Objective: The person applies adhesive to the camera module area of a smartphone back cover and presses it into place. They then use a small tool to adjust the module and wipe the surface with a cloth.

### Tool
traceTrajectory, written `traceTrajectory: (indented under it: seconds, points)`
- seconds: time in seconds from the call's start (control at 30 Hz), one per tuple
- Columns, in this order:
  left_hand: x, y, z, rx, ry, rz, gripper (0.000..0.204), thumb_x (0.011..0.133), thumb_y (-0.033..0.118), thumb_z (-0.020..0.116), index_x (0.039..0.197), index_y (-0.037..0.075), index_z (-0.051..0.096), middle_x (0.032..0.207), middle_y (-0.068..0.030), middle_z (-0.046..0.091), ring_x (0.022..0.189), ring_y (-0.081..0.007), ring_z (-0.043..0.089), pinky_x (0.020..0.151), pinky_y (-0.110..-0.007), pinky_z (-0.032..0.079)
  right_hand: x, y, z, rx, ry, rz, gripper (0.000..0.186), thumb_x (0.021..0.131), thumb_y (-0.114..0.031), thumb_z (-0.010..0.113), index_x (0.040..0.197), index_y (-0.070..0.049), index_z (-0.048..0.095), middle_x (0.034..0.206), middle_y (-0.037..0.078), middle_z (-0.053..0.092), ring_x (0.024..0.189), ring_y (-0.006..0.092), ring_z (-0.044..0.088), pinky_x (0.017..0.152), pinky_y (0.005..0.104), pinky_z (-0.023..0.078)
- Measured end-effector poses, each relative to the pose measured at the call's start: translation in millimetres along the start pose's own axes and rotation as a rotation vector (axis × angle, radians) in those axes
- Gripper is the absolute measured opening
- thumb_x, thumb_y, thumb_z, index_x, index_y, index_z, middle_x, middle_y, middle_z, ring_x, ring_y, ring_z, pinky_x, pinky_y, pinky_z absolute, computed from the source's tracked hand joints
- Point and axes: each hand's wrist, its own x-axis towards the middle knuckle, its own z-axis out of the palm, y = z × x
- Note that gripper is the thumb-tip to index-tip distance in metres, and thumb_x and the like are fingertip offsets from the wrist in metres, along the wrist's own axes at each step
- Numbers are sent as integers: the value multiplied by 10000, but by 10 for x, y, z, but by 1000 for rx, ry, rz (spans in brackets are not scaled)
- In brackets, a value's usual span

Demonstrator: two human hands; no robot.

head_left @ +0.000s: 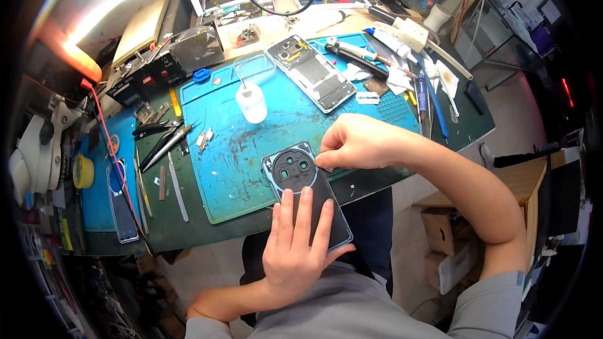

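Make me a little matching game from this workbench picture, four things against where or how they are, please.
1. Left hand
2. Right hand
3. Bottle
4. Tape

A. white, on the blue mat
B. spread over the dark phone back
C. yellow and round
D. curled in at the dark phone back's upper right edge

Pairs: 1-B, 2-D, 3-A, 4-C

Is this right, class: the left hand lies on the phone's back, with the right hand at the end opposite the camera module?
No. In the head view, the right hand is beside the camera module; the left hand does lie on the phone's back.
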Motion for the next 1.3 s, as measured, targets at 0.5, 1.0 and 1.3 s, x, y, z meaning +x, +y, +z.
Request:
traceTrajectory:
  seconds: [0.5,1.0,1.3]
  points:
    - [987,-1346,-315,-385,138,-214,711,870,189,843,1468,-18,518,1410,-213,632,1306,-366,613,1111,-456,455,87,-5,-64,59,9,33,318,936,-287,673,825,4,739,698,44,710,608,108,659,609,280,538]
    - [862,-1303,-487,-260,-109,120,505,823,-16,781,1310,56,667,1241,-159,635,1126,-358,631,991,-430,512,126,138,89,215,190,-14,274,937,-264,728,896,4,760,716,35,722,583,103,690,542,266,551]
    - [976,-1144,-462,-92,-82,307,521,792,-31,743,1300,59,672,1258,-112,675,1193,-330,628,1006,-448,521,104,163,131,249,224,-49,281,917,-263,679,759,-39,741,653,56,726,573,127,704,596,296,572]
